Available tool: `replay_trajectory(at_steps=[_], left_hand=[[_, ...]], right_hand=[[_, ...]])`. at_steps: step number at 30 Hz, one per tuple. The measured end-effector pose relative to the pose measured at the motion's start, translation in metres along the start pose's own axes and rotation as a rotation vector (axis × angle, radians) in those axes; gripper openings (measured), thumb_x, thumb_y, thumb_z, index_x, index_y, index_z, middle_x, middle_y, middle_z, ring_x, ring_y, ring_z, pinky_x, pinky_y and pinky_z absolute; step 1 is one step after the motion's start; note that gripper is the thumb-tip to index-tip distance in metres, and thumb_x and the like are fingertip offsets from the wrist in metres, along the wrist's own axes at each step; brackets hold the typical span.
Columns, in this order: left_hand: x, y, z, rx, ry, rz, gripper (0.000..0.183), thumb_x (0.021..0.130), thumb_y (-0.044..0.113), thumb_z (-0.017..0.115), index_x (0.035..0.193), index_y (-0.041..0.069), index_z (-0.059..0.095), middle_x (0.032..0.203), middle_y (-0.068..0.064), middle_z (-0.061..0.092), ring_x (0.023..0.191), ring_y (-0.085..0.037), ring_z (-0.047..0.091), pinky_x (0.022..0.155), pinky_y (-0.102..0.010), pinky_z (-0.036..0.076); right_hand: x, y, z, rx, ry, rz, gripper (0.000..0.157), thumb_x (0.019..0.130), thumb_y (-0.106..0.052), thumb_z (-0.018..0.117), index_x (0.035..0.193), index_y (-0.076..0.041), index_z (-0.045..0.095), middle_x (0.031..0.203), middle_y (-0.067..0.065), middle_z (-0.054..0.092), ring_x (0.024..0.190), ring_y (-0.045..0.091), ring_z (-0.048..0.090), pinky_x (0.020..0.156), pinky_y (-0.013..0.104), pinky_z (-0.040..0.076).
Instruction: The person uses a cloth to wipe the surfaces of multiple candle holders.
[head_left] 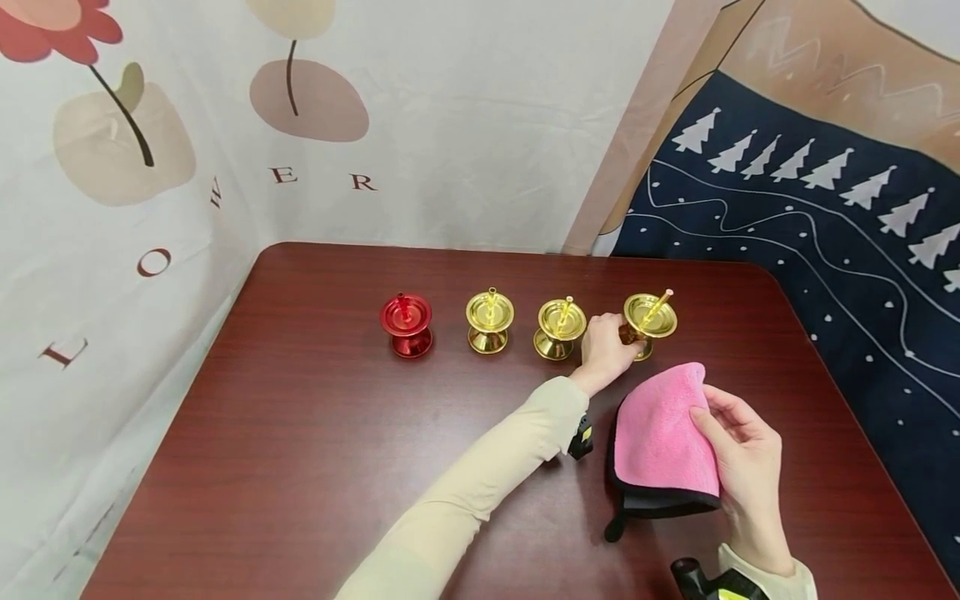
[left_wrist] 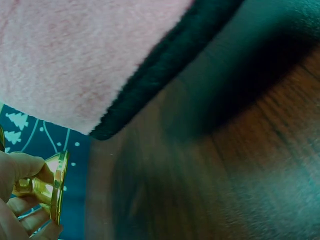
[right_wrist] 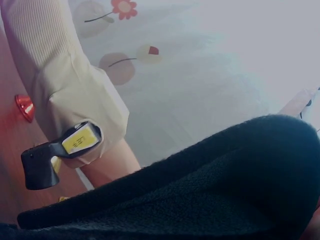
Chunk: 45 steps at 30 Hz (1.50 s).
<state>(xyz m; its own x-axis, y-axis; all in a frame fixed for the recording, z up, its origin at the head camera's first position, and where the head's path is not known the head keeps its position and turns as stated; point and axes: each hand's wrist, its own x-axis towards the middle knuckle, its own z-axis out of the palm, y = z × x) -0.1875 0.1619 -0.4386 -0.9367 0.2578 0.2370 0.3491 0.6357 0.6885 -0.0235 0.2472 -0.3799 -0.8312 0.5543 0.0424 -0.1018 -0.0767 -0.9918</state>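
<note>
At the right end of a row, my left hand (head_left: 606, 348) grips the stem of a gold candle holder (head_left: 651, 315), whose dish with a thin stick is tilted in the head view. The left wrist view shows the fingers around its flared gold base (left_wrist: 56, 187). My right hand (head_left: 750, 467) pinches a pink cloth (head_left: 663, 433) with black edging between thumb and fingers, just in front of that holder. The cloth's dark side (right_wrist: 200, 200) fills the bottom of the right wrist view and hides the right fingers there.
Left of the held piece stand two gold candle holders, one nearer (head_left: 555, 329) and one farther (head_left: 489, 321), then a red one (head_left: 407, 325). All rest on a brown wooden table (head_left: 322, 467). Printed curtains (head_left: 465, 125) hang behind its back edge.
</note>
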Motion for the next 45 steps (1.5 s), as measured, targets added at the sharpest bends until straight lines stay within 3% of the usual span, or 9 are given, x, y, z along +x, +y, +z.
replay_trajectory(at_steps=[12,27,45], left_hand=[[-0.003,-0.014,0.017,0.005,-0.014,-0.037,0.024,0.072,0.026,0.079,0.090,0.013,0.071,0.088,0.000,0.066,0.086,-0.016,0.059,0.070,-0.024,0.046],[-0.006,-0.026,0.024,0.024,-0.030,-0.115,0.024,0.074,0.027,0.078,0.093,0.014,0.070,0.091,-0.001,0.066,0.089,-0.017,0.062,0.073,-0.027,0.048],[-0.006,-0.029,0.027,0.016,-0.036,-0.111,0.027,0.075,0.026,0.077,0.095,0.010,0.068,0.094,-0.003,0.066,0.092,-0.018,0.063,0.076,-0.026,0.049]], right_hand=[[0.000,0.001,0.000,-0.005,0.001,0.012,0.023,0.080,0.012,0.063,0.099,0.002,0.069,0.077,0.002,0.069,0.062,0.010,0.061,0.052,0.019,0.048],[-0.001,0.003,-0.002,-0.022,-0.018,0.012,0.024,0.081,0.011,0.064,0.102,0.002,0.069,0.078,0.001,0.069,0.062,0.010,0.061,0.052,0.019,0.048],[0.000,0.005,0.001,-0.012,-0.024,-0.001,0.023,0.080,0.013,0.062,0.101,0.004,0.068,0.079,0.002,0.069,0.065,0.011,0.062,0.054,0.019,0.049]])
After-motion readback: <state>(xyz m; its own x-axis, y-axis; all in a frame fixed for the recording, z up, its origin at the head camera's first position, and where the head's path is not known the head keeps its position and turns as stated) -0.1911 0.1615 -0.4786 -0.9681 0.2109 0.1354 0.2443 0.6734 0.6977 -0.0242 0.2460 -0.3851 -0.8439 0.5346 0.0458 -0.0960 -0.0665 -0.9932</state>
